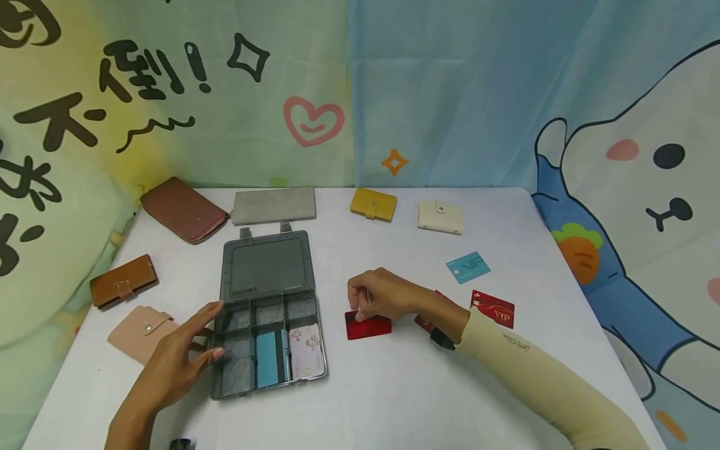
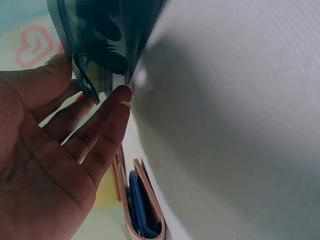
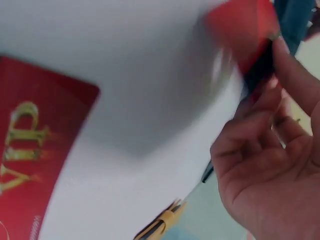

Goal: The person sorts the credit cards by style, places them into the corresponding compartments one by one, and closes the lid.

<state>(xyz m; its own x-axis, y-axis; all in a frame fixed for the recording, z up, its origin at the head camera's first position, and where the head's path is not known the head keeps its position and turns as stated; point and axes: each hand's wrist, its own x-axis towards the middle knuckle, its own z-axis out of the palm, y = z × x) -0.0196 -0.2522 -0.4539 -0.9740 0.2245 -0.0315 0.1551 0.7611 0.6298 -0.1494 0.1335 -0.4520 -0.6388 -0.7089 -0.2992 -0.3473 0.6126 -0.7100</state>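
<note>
My right hand [image 1: 388,294] pinches a red card [image 1: 370,329] between thumb and fingers, low over the table to the right of a grey plastic box. In the right wrist view the card [image 3: 245,30] is blurred and shows a dark stripe near the thumb. The divided box [image 1: 267,265] lies with its lid folded back. Blue cards [image 1: 267,359] with a dark stripe and a pale patterned card [image 1: 307,351] sit in its front compartments. With fingers extended, my left hand [image 1: 180,359] touches the box's left side; the left wrist view shows its thumb at the rim.
Red VIP cards [image 1: 495,309] and a teal card [image 1: 469,267] lie to the right, some under my forearm. Along the back are a brown wallet [image 1: 185,209], a grey wallet [image 1: 274,206], a yellow card holder [image 1: 374,204] and a cream one [image 1: 440,217]. Tan [image 1: 124,282] and pink-beige [image 1: 140,331] wallets lie left.
</note>
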